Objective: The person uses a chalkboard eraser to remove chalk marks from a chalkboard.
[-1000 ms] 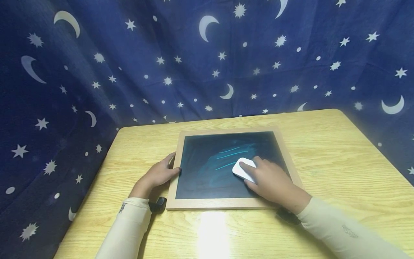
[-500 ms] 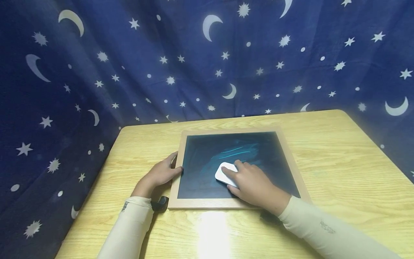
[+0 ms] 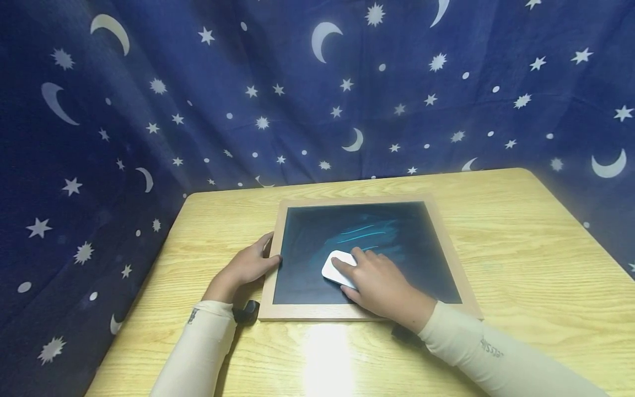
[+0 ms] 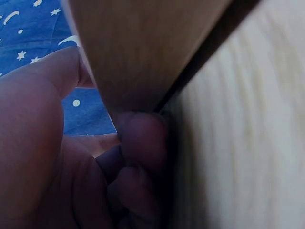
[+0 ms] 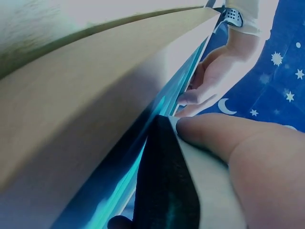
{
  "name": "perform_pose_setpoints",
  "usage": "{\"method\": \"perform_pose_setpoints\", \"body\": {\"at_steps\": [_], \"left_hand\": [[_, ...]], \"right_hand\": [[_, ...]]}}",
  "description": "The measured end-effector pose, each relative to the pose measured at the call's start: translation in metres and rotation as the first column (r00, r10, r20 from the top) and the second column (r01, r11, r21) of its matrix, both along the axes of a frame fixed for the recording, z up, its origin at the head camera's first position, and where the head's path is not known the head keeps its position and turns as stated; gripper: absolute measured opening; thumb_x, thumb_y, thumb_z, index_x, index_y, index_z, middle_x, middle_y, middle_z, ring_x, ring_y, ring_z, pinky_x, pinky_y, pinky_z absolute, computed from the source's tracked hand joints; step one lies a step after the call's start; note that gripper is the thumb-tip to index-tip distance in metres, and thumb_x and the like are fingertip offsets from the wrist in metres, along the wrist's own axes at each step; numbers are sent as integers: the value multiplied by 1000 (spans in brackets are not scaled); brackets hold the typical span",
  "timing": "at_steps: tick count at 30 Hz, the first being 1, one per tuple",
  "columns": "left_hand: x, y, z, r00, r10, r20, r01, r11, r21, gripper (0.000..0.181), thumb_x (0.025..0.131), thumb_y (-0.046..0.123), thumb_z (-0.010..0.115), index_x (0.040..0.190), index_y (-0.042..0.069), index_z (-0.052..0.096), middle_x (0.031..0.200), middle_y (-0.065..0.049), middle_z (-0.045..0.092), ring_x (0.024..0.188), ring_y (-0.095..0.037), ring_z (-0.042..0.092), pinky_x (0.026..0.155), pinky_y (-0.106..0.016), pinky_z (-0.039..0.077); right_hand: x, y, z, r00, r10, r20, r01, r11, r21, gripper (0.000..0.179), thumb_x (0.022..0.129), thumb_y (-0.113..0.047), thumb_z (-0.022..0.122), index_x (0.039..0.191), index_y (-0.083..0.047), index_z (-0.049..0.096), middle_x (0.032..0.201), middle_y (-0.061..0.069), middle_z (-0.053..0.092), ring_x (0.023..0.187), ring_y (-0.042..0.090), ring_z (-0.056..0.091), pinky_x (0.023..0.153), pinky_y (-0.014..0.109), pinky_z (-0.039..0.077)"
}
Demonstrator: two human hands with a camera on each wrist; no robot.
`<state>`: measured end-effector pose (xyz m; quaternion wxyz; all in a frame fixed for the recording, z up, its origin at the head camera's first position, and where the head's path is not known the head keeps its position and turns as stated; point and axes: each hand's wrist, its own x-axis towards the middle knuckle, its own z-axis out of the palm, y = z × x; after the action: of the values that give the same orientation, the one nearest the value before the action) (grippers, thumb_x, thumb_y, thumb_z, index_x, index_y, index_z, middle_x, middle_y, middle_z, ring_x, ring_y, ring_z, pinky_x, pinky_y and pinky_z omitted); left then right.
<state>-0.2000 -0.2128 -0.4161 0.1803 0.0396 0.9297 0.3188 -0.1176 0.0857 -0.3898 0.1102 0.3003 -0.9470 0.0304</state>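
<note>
A framed chalkboard [image 3: 322,312] lies flat on the table, with light-blue chalk lines [image 3: 358,238] and a bluish smear on its dark face. My left hand [image 3: 248,264] grips its left edge, thumb on top of the frame. In the left wrist view, curled fingers [image 4: 143,143] sit at the underside of the wooden frame [image 4: 147,47]. Right of centre, my right hand [image 3: 382,284] holds a white chalkboard eraser [image 3: 333,264] against the board, index finger along its top. The right wrist view shows the eraser's dark felt pad [image 5: 164,176] by the board; part of the lowest chalk line is hidden.
The board rests on a light wood-grain table [image 3: 516,237] with rounded far corners. A dark blue curtain [image 3: 292,110] with moons and stars hangs behind and to the left. Dark wrist devices [image 3: 246,312] sit below both wrists, the left one close to the board's corner.
My right hand has slid the eraser leftward and slightly down across the board, slowing lately. It now covers most of the lowest chalk line. My left hand keeps its grip in the same place.
</note>
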Motion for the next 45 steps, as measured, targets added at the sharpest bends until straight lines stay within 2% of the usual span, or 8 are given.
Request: {"method": "perform_pose_setpoints", "body": {"at_steps": [3,10,20,28,35,37,41,45], "left_hand": [[0,0,0,1000,-1,-11,0,1000,-13,77,96,40,56,161,26,18,82,-7,71,54,-20,64,63,-33,51],[-1,0,0,1000,4,-19,-5,999,-34,77,95,41,56,161,24,19,102,-11,72,62,-18,67,70,-33,51],[-1,0,2,1000,-1,-2,1,1000,-22,77,96,40,57,161,24,19,81,-7,71,54,-20,64,62,-33,51],[0,1,3,1000,2,5,-2,1000,-10,77,96,40,56,161,23,18,79,-7,71,53,-20,64,60,-34,51],[0,0,2,1000,-12,-28,11,999,-42,76,96,41,57,160,23,21,111,-15,70,65,-18,66,84,-44,52],[0,0,2,1000,-13,-28,12,999,-43,76,96,41,57,161,24,21,108,-14,71,65,-18,65,84,-44,51],[1,1,3,1000,-12,-16,12,999,-32,76,96,40,56,161,24,19,82,-8,70,55,-20,64,71,-36,51],[1,2,4,1000,-16,-26,15,999,-36,75,96,39,56,160,23,20,78,-6,69,53,-19,63,68,-34,49]], "right_hand": [[-1,0,0,1000,-5,2,5,1000,12,53,89,-41,72,138,-22,61,106,15,63,77,29,62,69,44,55],[-5,10,0,999,-50,11,50,998,27,54,89,-41,72,138,-24,61,102,13,62,76,28,61,67,45,54],[-16,42,0,992,-129,5,129,992,17,54,86,-38,75,136,-20,62,98,16,62,71,29,60,58,43,51],[-23,76,4,982,-189,0,189,982,7,52,85,-32,77,132,-16,63,92,20,61,67,31,59,54,47,50],[-27,101,5,972,-232,47,233,972,-18,51,86,-27,75,133,-13,62,92,23,61,66,33,59,49,48,48],[-28,107,6,969,-240,52,241,970,-22,51,87,-27,74,134,-12,61,93,24,61,66,34,59,48,48,48],[-27,115,7,965,-254,69,256,966,-25,49,89,-27,72,134,-11,60,95,26,61,66,36,60,48,49,47],[-26,117,8,962,-259,87,262,965,-29,49,90,-26,71,134,-10,60,94,26,61,66,36,59,49,49,47]]}}
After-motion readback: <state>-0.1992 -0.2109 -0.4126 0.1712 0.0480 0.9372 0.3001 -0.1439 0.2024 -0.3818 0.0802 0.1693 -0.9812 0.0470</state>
